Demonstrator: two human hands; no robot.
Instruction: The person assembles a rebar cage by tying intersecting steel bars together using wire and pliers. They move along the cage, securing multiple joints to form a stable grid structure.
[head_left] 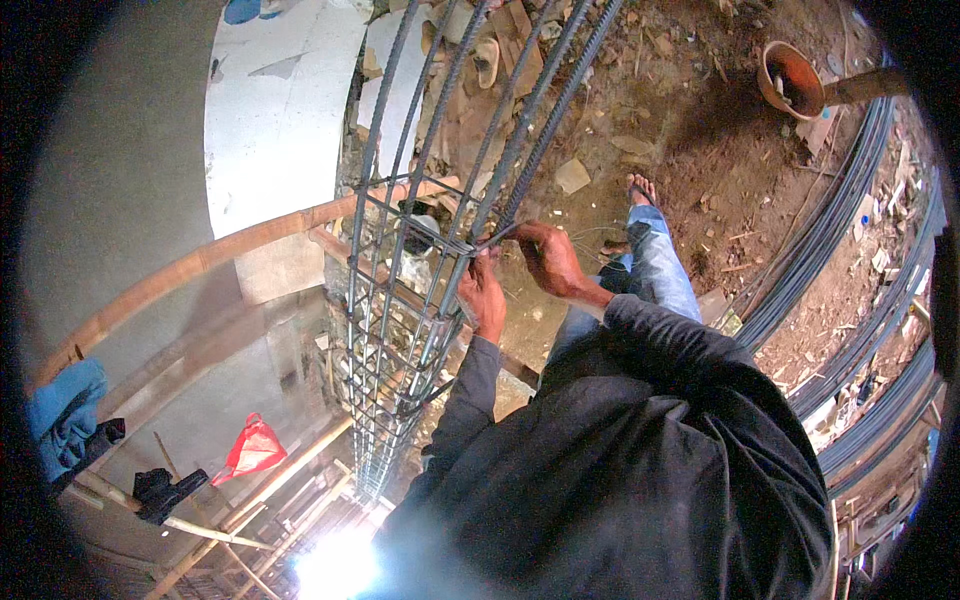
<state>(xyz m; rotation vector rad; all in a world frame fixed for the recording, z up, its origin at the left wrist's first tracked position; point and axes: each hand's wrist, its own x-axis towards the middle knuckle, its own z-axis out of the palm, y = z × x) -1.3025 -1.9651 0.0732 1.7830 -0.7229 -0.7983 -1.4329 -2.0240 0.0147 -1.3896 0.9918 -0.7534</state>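
Observation:
A long rebar cage [400, 290] of ribbed steel bars runs through the middle of the view, with square stirrups [415, 210] around its bars. At the right corner of one stirrup, my left hand [484, 296] is closed, its fingertips pressed up against the bar joint. From the right, my right hand [556, 262] reaches to the same corner, wrist bent and fingers pinched together. Whatever lies between the fingertips of either hand is too small or hidden to make out.
Wooden battens [215, 250] pass beside and behind the cage. Bundles of dark bars [835, 225] lie along the right over littered dirt. An orange bucket [790, 80] sits at the upper right. A red plastic bag [252, 450] and clothes [65, 410] hang at the lower left.

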